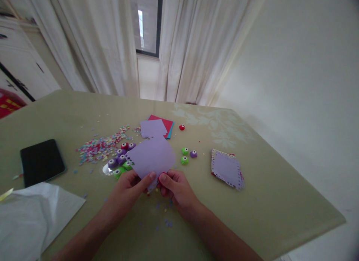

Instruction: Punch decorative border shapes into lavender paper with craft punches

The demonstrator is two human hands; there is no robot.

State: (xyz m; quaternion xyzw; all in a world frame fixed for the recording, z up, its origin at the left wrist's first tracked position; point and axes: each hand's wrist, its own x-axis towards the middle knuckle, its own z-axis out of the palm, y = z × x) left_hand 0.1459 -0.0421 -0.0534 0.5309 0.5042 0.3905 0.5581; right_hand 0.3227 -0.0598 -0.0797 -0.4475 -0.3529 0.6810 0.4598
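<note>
A square of lilac paper point(153, 156) is pinched between the thumb and fingers of my left hand point(131, 188), with small holes along its left edge. My right hand point(176, 186) is closed on a small red paper punch point(162, 176) at the sheet's near corner; the fingers hide most of it. Just left of the sheet lie several purple, green and red eye-shaped punches point(120, 160). To its right sit two green punches point(184, 160) and a purple punch point(193, 153). A lone red punch point(182, 127) rests farther back.
Colourful paper confetti point(98, 149) is heaped at left. Behind my hands lie lilac, red and blue sheets point(153, 128). A stack of hole-edged papers point(226, 168) is at right. A black tablet or phone point(42, 162) and a white plastic sheet point(42, 212) occupy the left side.
</note>
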